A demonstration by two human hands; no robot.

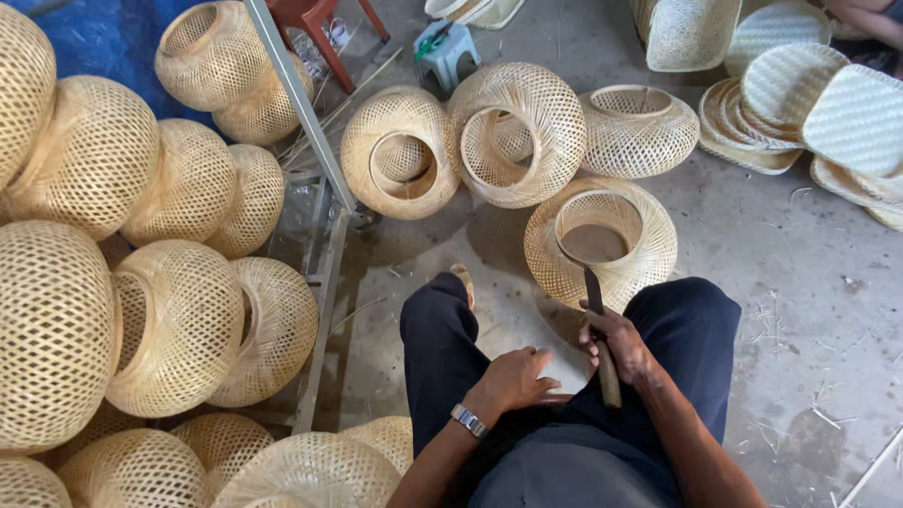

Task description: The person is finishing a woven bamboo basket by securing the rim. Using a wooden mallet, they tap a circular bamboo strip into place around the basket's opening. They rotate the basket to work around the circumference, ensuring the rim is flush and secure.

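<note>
Woven bamboo shades (103,310) were piled at the far left, round and pale, with more stacked behind them by a blue sheet (103,38). A grey metal frame (315,198) ran down beside the pile. Past it, three more shades lay on the concrete floor (800,310), two of them tipped on their sides, and a fourth shade (602,240) sat mouth-up just beyond the person's knees. The person sat with legs in dark trousers (442,348). The left hand (517,378), a metal watch (467,420) on its wrist, rested loosely curled on the lap, and whether it held anything could not be told. The right hand (613,341) was closed around the wooden handle of a knife (599,343), whose dark blade pointed up toward the near shade's rim. At the far right, flat woven lids (800,94) lay stacked, with a small stool (447,52) farther back.
</note>
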